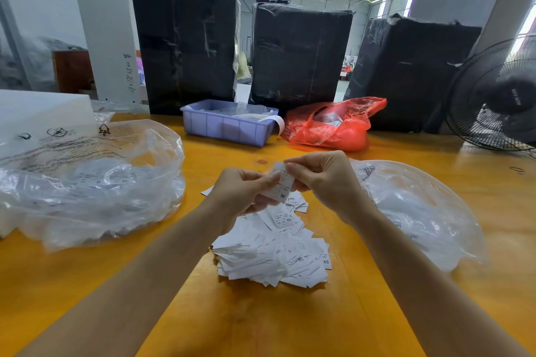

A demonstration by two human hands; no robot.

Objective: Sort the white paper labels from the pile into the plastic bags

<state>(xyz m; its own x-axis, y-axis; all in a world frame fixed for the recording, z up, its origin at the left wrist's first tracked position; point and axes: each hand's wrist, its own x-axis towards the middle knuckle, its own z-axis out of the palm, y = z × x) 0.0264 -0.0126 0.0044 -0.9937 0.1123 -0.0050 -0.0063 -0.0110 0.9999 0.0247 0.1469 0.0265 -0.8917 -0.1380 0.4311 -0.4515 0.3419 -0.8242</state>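
I have both sets of fingers curled onto one label [280, 186], raised above the pile [272, 252]: my left hand [242, 193] pinches its lower left edge with thumb and forefinger, and my right hand [322, 180] pinches its top right corner. Neither hand has anything else in it. The label stands nearly upright, long axis running from top down toward me, tilted a little, with an "M" printed at its lower end. From that letter I judge the next move is to carry it to whichever bag takes that size. The left bag [87, 180] lies well off to the left of my left hand, and a label marked "XL" shows through its plastic. The right bag [414, 211] lies just beside my right wrist, nearer than the other, but I cannot read the sizes inside it. So the right hand is better placed for a short drop, if that bag is the M one. The pile sits on the table [362, 313] between my forearms, directly under the held label, with XS, S and XL tags showing on top. Farther back stand a tray [229, 127] and a red bag [333, 124].
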